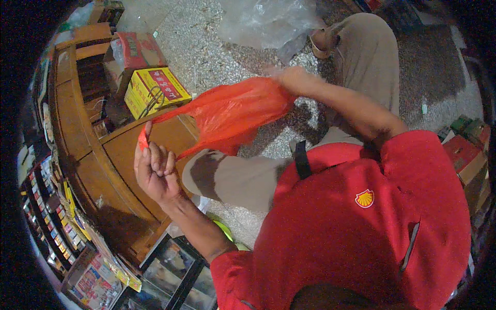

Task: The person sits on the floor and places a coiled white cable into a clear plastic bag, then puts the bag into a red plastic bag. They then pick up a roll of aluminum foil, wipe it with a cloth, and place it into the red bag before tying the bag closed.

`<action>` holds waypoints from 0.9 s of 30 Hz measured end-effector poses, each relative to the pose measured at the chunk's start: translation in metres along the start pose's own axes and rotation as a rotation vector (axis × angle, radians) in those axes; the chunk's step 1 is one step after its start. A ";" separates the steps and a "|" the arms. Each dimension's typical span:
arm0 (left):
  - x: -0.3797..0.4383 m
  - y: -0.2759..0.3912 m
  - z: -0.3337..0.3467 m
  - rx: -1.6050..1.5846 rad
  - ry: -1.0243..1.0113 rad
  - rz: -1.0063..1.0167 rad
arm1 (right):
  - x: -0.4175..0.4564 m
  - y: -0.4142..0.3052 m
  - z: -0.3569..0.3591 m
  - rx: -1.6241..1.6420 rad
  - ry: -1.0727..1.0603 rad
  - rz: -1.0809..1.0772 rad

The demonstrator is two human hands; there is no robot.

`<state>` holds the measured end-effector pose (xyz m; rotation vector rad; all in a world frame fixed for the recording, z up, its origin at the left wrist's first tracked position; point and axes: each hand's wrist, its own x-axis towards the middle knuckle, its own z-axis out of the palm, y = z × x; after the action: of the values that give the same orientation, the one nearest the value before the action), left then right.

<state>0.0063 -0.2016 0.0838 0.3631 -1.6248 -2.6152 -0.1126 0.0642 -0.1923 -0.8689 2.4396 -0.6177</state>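
Observation:
A red plastic carrier bag (236, 110) is stretched between my two hands. My left hand (159, 172), palm turned up, has one handle of the bag looped around a finger, and its other fingers are curled. My right hand (296, 81) grips the far end of the bag and is blurred. The bag's second handle runs down towards my left wrist, and where it ends is hard to see. Below the bag is my bent knee (201, 172) in beige trousers.
A wooden cabinet (128, 170) lies along the left, with a yellow carton (157, 91) and a red carton (141, 50) beyond it. Clear plastic sheeting (267, 23) is on the speckled floor (193, 38). Several small packs (58, 232) fill a rack at lower left. Boxes (465, 155) stand at right.

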 end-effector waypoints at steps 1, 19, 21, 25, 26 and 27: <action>0.000 0.002 -0.004 0.003 -0.003 0.016 | -0.005 0.007 -0.029 -0.269 -0.090 0.083; 0.010 0.038 -0.020 -0.417 -0.019 0.060 | 0.013 0.020 -0.011 -0.144 -0.042 0.325; 0.030 0.039 -0.026 -0.418 -0.052 0.032 | 0.020 0.005 -0.030 0.086 0.197 0.207; 0.065 0.034 0.001 -0.418 -0.085 -0.021 | 0.035 -0.045 -0.083 0.485 0.395 -0.156; 0.069 0.030 0.006 -0.326 -0.082 -0.030 | 0.031 -0.069 -0.098 0.621 0.418 -0.255; 0.078 0.021 0.010 -0.181 -0.037 0.010 | 0.022 -0.091 -0.112 0.752 0.439 -0.345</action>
<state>-0.0736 -0.2148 0.0931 0.2984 -1.3808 -2.7490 -0.1492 0.0139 -0.0598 -0.8777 2.0984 -1.8620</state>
